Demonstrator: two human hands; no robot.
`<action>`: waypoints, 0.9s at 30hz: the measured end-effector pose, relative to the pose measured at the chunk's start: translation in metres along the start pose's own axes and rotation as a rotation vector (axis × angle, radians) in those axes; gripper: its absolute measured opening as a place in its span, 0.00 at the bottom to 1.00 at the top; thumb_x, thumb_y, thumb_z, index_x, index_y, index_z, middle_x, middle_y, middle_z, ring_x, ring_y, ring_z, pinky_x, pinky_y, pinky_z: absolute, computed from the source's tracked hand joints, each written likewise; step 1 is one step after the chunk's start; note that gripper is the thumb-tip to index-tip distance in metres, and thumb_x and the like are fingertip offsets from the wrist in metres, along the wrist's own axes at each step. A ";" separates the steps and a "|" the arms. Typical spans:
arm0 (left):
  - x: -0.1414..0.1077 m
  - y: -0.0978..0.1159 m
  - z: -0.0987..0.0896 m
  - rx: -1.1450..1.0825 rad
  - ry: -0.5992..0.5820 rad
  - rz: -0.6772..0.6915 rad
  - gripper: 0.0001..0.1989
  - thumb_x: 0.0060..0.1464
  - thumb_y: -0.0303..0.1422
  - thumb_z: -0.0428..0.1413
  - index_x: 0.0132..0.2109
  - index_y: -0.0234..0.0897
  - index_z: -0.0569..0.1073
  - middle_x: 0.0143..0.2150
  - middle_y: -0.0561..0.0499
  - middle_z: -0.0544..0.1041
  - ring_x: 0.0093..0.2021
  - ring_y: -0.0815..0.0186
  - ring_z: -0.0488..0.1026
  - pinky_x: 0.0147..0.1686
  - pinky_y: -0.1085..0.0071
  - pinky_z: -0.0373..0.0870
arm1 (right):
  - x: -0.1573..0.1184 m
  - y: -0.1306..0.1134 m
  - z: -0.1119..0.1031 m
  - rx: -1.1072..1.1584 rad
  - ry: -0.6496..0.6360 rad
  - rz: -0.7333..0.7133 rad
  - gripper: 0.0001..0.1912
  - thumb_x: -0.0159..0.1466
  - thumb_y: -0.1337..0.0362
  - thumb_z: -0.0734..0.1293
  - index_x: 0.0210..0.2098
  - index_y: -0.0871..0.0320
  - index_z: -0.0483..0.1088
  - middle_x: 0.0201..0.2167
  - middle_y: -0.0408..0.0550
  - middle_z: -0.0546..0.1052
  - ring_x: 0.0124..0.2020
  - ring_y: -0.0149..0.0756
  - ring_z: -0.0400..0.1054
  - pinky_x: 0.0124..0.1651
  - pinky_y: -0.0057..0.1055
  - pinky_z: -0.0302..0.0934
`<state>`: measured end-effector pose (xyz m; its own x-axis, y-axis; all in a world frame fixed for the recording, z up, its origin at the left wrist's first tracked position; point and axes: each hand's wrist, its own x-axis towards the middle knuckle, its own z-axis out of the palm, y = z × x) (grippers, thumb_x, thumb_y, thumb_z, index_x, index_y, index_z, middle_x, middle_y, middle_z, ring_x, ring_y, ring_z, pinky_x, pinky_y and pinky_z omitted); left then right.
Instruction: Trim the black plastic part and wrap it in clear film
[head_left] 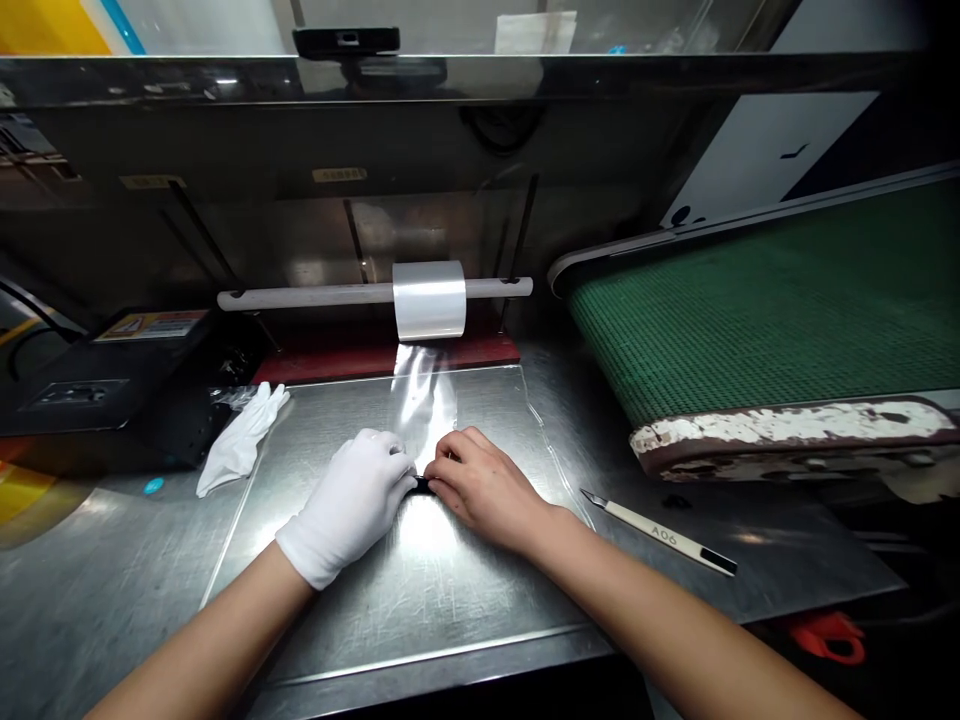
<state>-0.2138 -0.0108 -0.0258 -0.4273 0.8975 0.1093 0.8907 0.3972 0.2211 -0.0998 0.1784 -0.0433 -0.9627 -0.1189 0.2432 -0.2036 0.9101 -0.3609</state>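
Note:
My left hand (356, 495), in a white glove, and my bare right hand (480, 480) meet near the middle of the metal plate. Between their fingertips is a small black piece (422, 485), mostly covered by the fingers. Both hands are closed on it, one from each side. Just beyond them a strip of clear film (424, 390) runs down from the film roll (429, 300) to the fingers. Whether the film touches the black piece is hidden by my hands.
The roll hangs on a white rod (315, 296). A spare white glove (244, 440) lies left, beside a black machine (97, 380). To the right are a craft knife (660, 533) marked A06 and a green conveyor belt (780, 300). A metal shelf edge (465, 82) crosses above.

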 end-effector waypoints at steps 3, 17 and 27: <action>0.000 0.003 0.003 0.045 0.007 -0.029 0.13 0.71 0.32 0.51 0.37 0.39 0.76 0.39 0.44 0.75 0.43 0.54 0.70 0.43 0.57 0.68 | 0.003 0.005 0.011 -0.027 0.036 0.004 0.11 0.73 0.66 0.67 0.40 0.57 0.82 0.42 0.51 0.77 0.44 0.44 0.65 0.45 0.40 0.66; -0.005 0.008 0.005 0.026 -0.037 -0.015 0.18 0.73 0.42 0.47 0.41 0.43 0.79 0.39 0.48 0.77 0.41 0.55 0.71 0.42 0.57 0.67 | -0.199 0.055 -0.041 -0.276 0.278 0.421 0.15 0.76 0.62 0.62 0.60 0.52 0.70 0.52 0.51 0.76 0.53 0.48 0.70 0.55 0.48 0.67; -0.005 0.015 -0.002 -0.049 -0.024 0.010 0.09 0.69 0.36 0.55 0.42 0.46 0.81 0.40 0.49 0.78 0.42 0.54 0.73 0.43 0.56 0.70 | -0.210 0.053 -0.053 -0.164 0.249 0.525 0.13 0.78 0.55 0.61 0.57 0.51 0.70 0.51 0.49 0.76 0.45 0.39 0.77 0.44 0.35 0.72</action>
<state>-0.1990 -0.0096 -0.0213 -0.4142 0.9059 0.0885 0.8860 0.3790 0.2671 0.1008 0.2727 -0.0660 -0.8525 0.4409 0.2808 0.3362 0.8738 -0.3514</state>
